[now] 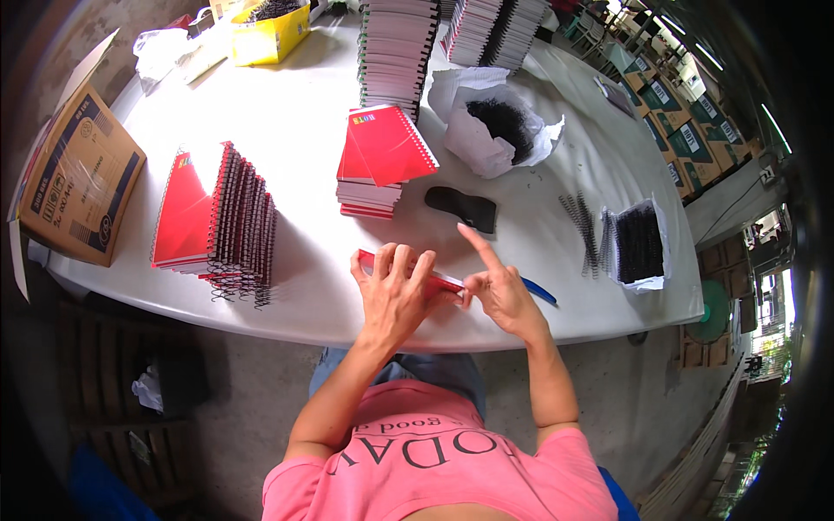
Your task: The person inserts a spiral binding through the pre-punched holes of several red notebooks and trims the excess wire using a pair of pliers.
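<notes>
A red notebook [445, 284] is at the table's near edge, seen mostly edge-on between my hands. My left hand [393, 291] grips it from above with bent fingers, covering much of it. At its right end, the thumb and curled fingers of my right hand [506, 295] close on the corner, while the index finger points up and away. Whether a coil is pinched there is too small to tell. Just right of that hand lies a blue curved tool [540, 292], partly hidden. A black flat sole-shaped piece [460, 208] rests beyond my hands.
Red spiral notebooks [187, 208] are stacked left; another red stack [382, 148] stands ahead, before a tall spiral-bound pile [395, 61]. Black coils fill a paper wrapping [482, 143], a white box [641, 247] and a yellow box [271, 39]. Loose coils [586, 234] lie right. A cardboard carton [82, 174] stands far left.
</notes>
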Tool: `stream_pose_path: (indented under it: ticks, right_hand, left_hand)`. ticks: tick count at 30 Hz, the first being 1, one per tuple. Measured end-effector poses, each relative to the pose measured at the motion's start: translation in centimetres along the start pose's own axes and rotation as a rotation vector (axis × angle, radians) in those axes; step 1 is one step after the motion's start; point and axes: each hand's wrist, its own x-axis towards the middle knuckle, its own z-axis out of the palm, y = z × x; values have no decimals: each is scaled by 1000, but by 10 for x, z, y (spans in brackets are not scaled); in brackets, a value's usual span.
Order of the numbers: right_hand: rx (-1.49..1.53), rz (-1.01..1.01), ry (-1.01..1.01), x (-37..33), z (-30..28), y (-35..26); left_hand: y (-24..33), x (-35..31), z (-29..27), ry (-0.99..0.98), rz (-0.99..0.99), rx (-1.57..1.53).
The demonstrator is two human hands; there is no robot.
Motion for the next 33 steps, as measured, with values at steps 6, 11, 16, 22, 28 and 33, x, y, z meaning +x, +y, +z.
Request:
stream_pose_path:
  ticks: [6,11,16,22,28,33]
  right_hand:
    - [-231,-231,141,-15,-11,9]
    - [-211,-124,-91,-2,-27,16]
    - [-785,-512,290,66,-37,30]
    - [-460,-397,267,96,-52,73]
    - [-27,-41,-132,39,-30,55]
    - [69,-532,-173,38,-25,28]
  left_hand:
    - [-13,-9,-1,-2,9,-30]
    - [-9,-1,-1,-4,-10,-99]
    - [-15,2,-6,-22,27,-235]
    - [-11,2,-4,-15,61,-197]
    - [-17,-5,-1,-5,34,-194]
    - [-18,-4,-5,-42,30,-222]
